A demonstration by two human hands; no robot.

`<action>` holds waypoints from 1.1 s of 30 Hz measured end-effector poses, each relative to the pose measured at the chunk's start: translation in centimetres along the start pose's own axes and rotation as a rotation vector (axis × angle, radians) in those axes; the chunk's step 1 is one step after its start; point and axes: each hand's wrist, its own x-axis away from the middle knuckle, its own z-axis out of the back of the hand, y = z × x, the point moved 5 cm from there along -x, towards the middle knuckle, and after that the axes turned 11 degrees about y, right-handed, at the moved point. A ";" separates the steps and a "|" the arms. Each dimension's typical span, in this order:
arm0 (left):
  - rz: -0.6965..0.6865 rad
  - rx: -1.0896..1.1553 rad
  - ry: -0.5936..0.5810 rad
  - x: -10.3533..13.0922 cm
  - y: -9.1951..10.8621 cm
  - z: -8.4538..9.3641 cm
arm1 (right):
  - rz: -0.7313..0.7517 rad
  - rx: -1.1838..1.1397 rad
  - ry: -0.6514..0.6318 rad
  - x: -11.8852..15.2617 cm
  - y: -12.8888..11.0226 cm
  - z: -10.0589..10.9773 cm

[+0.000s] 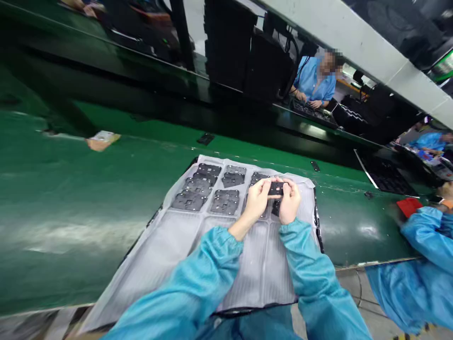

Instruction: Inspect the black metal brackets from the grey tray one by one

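Observation:
Between my two hands is a small black flat plastic part (276, 188) with a light square opening near its middle. My left hand (259, 196) grips its left end, and my right hand (289, 200) grips its right end, thumbs toward me. Both hands are over the far right of a tray (226, 257) lined with white translucent sheet. Similar black parts (225, 202) lie grouped in the tray's far compartments. Some parts (276, 208) under my hands are partly hidden.
The tray rests on a green bench (106, 198). A small cardboard piece (102, 140) and a loose black part (205, 138) lie beyond it. A co-worker's sleeve (428, 231) is at the right, near a red object (409, 207). Another person (314, 82) sits across the bench.

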 end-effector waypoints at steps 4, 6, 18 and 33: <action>0.050 0.004 0.013 -0.1 -0.2 0.1 | -0.012 -0.030 -0.007 0.2 0.0 -0.1; 0.061 -0.006 0.036 -0.2 -0.3 0.2 | -0.022 -0.061 -0.030 0.3 -0.1 -0.2; 0.127 0.063 0.138 -0.2 0.3 0.6 | -0.032 -0.131 -0.123 1.0 -0.8 -0.8; -0.116 -0.461 -0.106 0.4 0.8 0.2 | 0.016 -0.109 0.220 -2.4 -0.7 2.9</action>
